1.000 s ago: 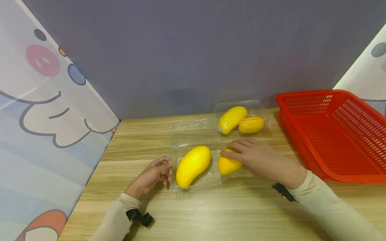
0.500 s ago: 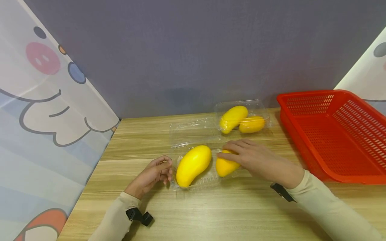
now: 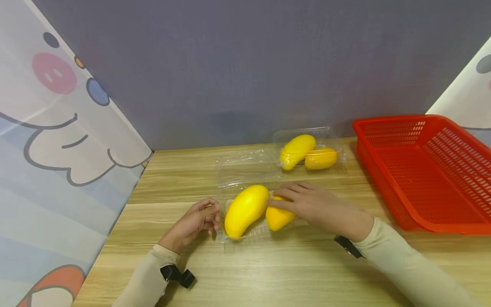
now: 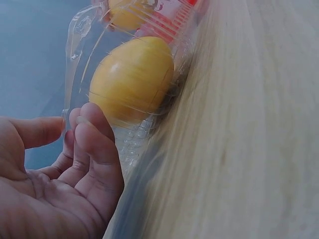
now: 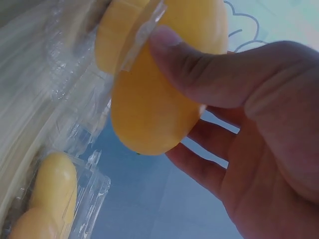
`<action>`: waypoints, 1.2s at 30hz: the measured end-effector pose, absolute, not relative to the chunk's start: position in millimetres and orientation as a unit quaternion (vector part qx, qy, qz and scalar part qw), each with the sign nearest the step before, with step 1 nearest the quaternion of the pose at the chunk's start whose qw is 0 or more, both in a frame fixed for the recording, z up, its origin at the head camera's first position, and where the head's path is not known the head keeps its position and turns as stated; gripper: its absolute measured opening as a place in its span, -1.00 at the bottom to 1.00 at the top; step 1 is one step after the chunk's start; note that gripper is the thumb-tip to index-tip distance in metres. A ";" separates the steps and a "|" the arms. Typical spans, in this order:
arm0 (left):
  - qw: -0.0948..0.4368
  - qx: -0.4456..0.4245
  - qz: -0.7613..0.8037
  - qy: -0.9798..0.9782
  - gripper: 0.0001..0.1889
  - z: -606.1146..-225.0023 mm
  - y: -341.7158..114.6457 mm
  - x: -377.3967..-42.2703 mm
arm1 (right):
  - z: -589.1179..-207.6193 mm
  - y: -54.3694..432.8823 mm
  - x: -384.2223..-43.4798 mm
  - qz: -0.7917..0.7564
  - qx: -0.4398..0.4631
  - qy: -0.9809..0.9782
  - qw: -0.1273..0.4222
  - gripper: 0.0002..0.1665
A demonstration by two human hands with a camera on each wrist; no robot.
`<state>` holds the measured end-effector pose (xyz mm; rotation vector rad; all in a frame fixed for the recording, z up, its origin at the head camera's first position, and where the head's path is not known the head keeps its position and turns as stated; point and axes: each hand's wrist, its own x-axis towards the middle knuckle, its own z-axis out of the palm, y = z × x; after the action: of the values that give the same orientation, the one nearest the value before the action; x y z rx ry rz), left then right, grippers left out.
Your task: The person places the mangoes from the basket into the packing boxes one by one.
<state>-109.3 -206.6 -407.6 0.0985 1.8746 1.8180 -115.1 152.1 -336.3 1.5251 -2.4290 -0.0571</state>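
Observation:
My right hand (image 3: 310,206) grips a yellow mango (image 3: 277,219) low over the right half of a clear plastic clamshell box (image 3: 258,234). In the right wrist view the thumb lies along one side of this mango (image 5: 149,112) and the fingers curl round the other; the box's rim crosses in front of it. A larger mango (image 3: 245,213) lies slanted in the left half of the box. At the box's left edge, my left hand (image 3: 197,221) pinches the rim; the left wrist view has thumb and fingertips on either side of the clear rim (image 4: 75,50). The lid (image 3: 247,168) lies folded back.
Behind to the right, a second clear clamshell box (image 3: 281,136) contains two mangoes (image 3: 320,159). A red plastic basket (image 3: 395,187) stands at the right on the wooden table (image 3: 249,281). A grey panel (image 3: 245,76) rises along the table's back edge.
My right hand has moved left and slightly toward me with its mango, from the box's right side to close beside the larger mango. The left hand has stayed at the rim.

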 end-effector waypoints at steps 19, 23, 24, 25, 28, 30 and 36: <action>0.261 0.043 0.668 0.696 -0.69 -409.1 -205.5 -109.0 | -340.7 139.8 -118.0 0.002 0.512 -0.857 0.060 -0.06; 0.260 0.046 0.664 0.699 -0.71 -408.0 -204.4 -109.4 | -342.1 139.1 -118.6 0.000 0.514 -0.855 0.066 -0.05; 0.260 0.047 0.664 0.700 -0.72 -407.7 -204.4 -109.4 | -342.5 138.9 -118.9 0.001 0.515 -0.854 0.067 -0.07; 0.261 0.047 0.663 0.700 -0.73 -407.5 -204.4 -109.5 | -342.9 138.8 -119.2 0.001 0.518 -0.852 0.072 -0.12; 0.262 0.051 0.663 0.700 -0.75 -407.2 -204.5 -109.9 | -344.4 138.6 -120.3 0.001 0.521 -0.850 0.079 -0.24; 0.264 0.052 0.664 0.698 -0.76 -407.3 -204.7 -110.0 | -345.5 138.1 -121.0 0.001 0.523 -0.848 0.085 -0.30; 0.265 0.050 0.666 0.696 -0.73 -407.7 -205.4 -109.6 | -346.4 135.6 -121.3 0.004 0.517 -0.853 0.074 -0.47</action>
<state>-109.6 -205.4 -407.7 0.1351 1.8807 1.7983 -121.3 135.6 -346.4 1.5521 -2.5600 0.0133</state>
